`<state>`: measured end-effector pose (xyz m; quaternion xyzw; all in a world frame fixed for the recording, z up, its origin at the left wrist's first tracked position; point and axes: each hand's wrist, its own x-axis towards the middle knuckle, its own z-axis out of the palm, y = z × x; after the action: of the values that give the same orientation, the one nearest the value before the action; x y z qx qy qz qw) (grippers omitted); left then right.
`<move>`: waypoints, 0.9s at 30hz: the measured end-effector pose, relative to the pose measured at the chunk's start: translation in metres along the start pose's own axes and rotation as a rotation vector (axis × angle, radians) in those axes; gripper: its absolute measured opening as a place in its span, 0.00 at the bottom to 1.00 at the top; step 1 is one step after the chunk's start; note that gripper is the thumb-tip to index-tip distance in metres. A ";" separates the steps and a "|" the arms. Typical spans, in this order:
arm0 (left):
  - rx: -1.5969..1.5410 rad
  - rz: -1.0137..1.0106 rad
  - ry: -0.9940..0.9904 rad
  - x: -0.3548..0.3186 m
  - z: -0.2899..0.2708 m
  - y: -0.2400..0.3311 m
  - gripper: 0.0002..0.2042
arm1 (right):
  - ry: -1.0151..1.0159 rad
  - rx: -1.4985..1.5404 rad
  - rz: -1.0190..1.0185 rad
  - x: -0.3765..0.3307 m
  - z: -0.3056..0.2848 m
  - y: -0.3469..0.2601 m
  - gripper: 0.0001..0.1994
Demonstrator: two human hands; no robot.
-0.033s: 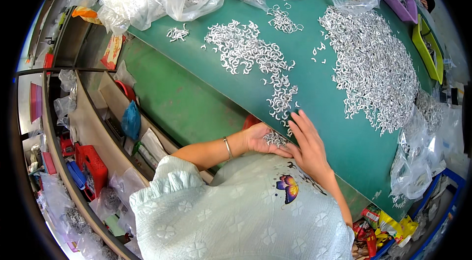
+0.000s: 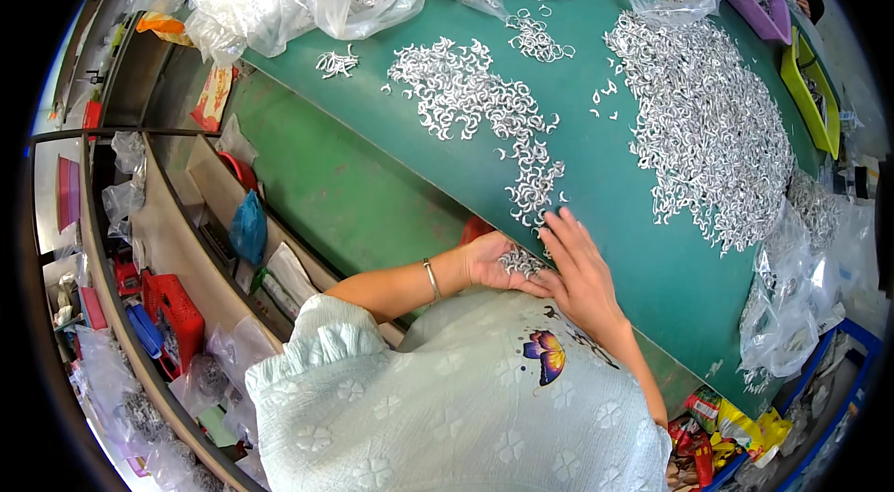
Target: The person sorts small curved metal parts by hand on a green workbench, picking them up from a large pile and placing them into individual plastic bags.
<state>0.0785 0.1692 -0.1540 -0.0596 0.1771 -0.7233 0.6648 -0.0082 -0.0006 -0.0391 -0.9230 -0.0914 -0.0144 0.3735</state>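
At the near edge of the green table, my left hand (image 2: 488, 259) is cupped palm up. Small silver crescent-shaped metal pieces (image 2: 521, 262) lie in its palm. My right hand (image 2: 582, 276) rests on the tabletop beside it, palm down, with its fingers stretched out. Its fingertips meet the near end of a trail of the same crescents (image 2: 535, 180), and some pieces beneath the fingers are hidden. From there the trail runs back to a wider scattered patch of crescents (image 2: 456, 87).
A large heap of silver pieces (image 2: 708, 129) covers the table's right side. Small ring-like pieces (image 2: 538, 38) and a little pile (image 2: 336, 63) lie farther back. Clear plastic bags (image 2: 372, 3) line the far edge. Purple (image 2: 759, 3) and yellow-green trays (image 2: 808, 96) stand at right.
My right hand's fingers have shifted slightly left over the near end of the trail. The left hand stays cupped in the same place.
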 end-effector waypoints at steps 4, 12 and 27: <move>-0.112 -0.005 0.024 0.000 0.000 -0.003 0.23 | -0.123 -0.071 -0.071 -0.011 0.004 -0.001 0.23; -0.221 0.007 -0.177 0.003 0.006 -0.008 0.28 | 0.019 0.184 -0.063 -0.010 0.002 0.007 0.20; -0.122 -0.029 -0.088 0.004 -0.006 -0.003 0.31 | -0.113 -0.039 0.039 0.005 -0.009 0.008 0.23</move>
<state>0.0731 0.1663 -0.1595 -0.1343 0.1905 -0.7172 0.6567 -0.0018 -0.0121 -0.0379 -0.9310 -0.0940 0.0430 0.3501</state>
